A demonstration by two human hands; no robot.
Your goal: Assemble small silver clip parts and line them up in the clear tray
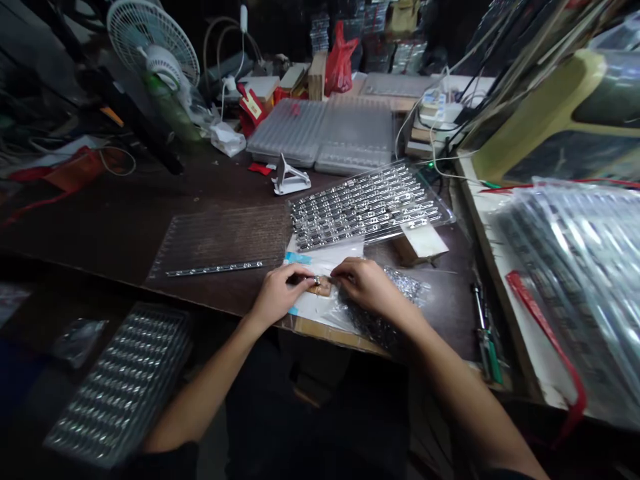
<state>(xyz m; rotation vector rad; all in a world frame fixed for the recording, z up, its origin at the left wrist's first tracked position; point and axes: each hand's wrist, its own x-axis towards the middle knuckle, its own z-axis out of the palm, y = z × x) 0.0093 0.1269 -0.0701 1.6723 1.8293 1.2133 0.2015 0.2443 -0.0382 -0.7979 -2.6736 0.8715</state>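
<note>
My left hand (283,291) pinches a small metal part (317,281) over a small wooden block (321,289) near the table's front edge. Just right of the block is my right hand (364,283), its fingers pressed together; what they hold is too small to make out. Under and beside my right forearm lies a clear bag of small metal parts (407,285). A clear tray filled with rows of metal parts (360,207) rests behind my hands. To the left, another clear ribbed tray (225,237) has one row of parts along its front.
Stacked filled trays (120,387) stand low at the left. A white stand (289,179), empty-looking clear trays (355,133) and a fan (155,47) are behind. Screwdrivers (484,333) and more stacked trays (575,267) are at right.
</note>
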